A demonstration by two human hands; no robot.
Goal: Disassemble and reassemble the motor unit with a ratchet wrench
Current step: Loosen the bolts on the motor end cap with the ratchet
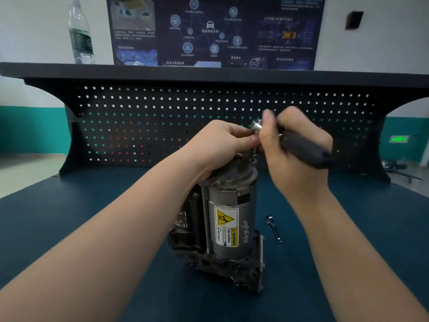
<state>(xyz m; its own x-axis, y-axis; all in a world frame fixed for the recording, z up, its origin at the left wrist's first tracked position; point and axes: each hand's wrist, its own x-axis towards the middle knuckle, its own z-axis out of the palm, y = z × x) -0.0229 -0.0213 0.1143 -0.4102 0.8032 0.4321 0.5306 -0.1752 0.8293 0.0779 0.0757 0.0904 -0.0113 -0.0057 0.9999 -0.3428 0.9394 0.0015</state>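
The motor unit stands upright at centre frame on the blue tabletop, long axis vertical; a loose bolt lies just right of it. The left hand curls over its top. The right hand grips the ratchet wrench, handle pointing right, head above the motor's top

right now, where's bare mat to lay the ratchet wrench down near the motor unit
Bare blue mat lies left of the motor unit, from the left forearm out to the bench edge. More bare mat sits far right, past the right forearm. Crowded: the strip just right of the motor, where a loose bolt lies, and the motor's top, where both hands and the ratchet wrench meet.
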